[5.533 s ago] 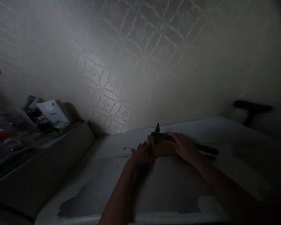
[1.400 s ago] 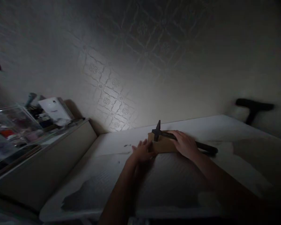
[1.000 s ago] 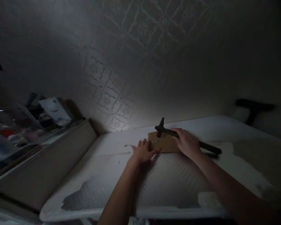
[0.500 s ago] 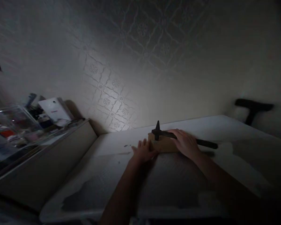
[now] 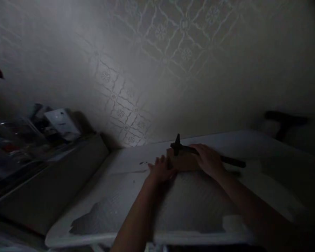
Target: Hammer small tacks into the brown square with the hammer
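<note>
A dark hammer (image 5: 177,145) with a pointed end is in my right hand (image 5: 208,159). My fingers wrap round its handle, and the handle's end sticks out to the right. The hammer head is over the left part of a flat brown piece (image 5: 187,162), perhaps wood or cardboard; whether they touch is unclear. At that piece's left end lies my left hand (image 5: 160,169), open with its fingers spread and the thumb along the near edge. Whatever is under the hammer head is too dark to make out.
Both arms reach over a white table (image 5: 126,161) with worn grey patches and a few small dark bits. To the left, a shelf unit (image 5: 76,164) carries a white box (image 5: 61,120) and clutter. A black T-shaped object (image 5: 286,119) rises beyond the table's right side. Patterned wallpaper (image 5: 160,70) covers the wall behind.
The scene is dimmer now, mostly over the table and shelf. Both hands, the hammer and the brown piece keep nearly the same places.
</note>
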Available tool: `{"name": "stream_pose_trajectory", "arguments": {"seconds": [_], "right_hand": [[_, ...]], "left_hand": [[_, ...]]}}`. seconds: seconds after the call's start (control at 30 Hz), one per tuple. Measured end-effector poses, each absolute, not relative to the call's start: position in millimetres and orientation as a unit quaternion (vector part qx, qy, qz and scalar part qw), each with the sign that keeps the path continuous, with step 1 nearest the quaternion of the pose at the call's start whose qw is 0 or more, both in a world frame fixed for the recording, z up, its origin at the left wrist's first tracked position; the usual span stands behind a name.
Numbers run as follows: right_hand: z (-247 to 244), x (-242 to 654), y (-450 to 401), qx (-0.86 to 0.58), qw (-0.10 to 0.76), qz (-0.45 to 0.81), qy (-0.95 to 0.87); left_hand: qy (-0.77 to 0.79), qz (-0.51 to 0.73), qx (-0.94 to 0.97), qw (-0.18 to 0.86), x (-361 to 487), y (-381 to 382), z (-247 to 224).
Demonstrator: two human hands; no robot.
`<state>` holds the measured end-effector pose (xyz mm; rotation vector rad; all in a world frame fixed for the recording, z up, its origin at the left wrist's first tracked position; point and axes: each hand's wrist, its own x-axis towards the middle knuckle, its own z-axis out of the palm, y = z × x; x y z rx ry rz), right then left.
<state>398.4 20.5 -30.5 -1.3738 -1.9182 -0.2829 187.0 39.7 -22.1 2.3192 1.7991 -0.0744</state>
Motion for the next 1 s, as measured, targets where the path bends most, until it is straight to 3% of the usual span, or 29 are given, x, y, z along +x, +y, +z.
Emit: {"name": "stream_pose_trajectory", "arguments": {"seconds": [1.0], "right_hand": [[-30, 378, 20, -0.517, 0.368, -0.11, -0.765]], "left_hand": [[0.606, -0.033, 0.789, 0.094, 192, 33, -20]]}}
